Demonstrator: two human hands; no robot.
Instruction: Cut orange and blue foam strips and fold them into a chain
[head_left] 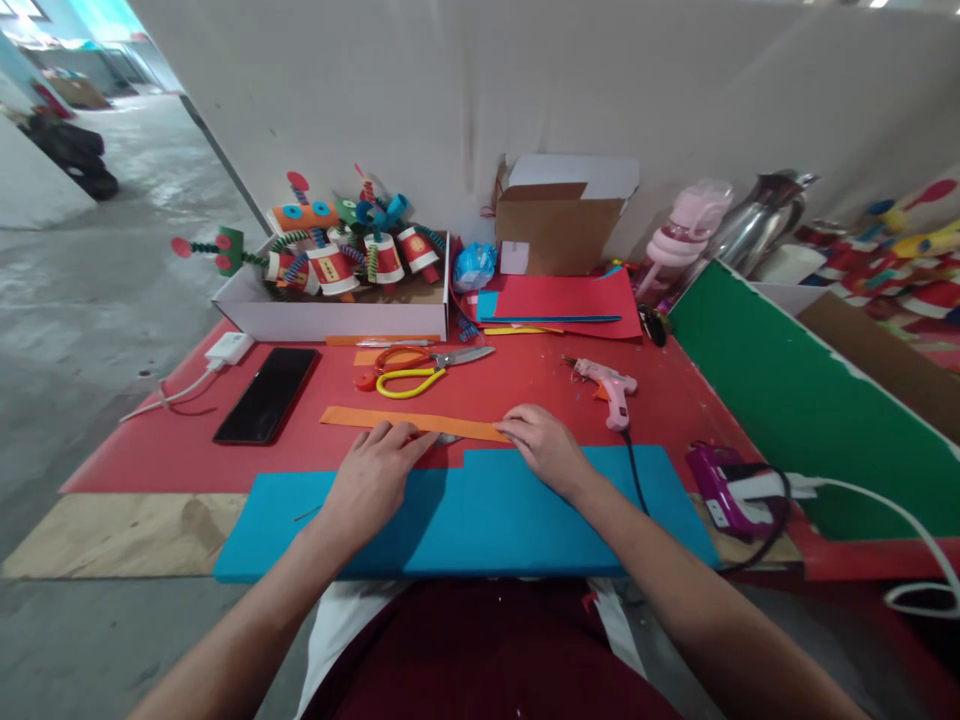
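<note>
Orange paper strip (416, 423) lies flat on the red desk (525, 385), just beyond the far edge of the blue foam sheet (480, 520). Left hand (371, 478) rests palm down, fingertips pressing the strip near its middle; grip flat and open, holding nothing. Right hand (546, 447) presses the strip's right end, fingers loosely spread, likewise grasping nothing. Yellow-handled scissors (427, 372) lie just behind the strip. Pink glue gun (611, 390) sits to the right of the strip; black phone (268, 394) to its left.
</note>
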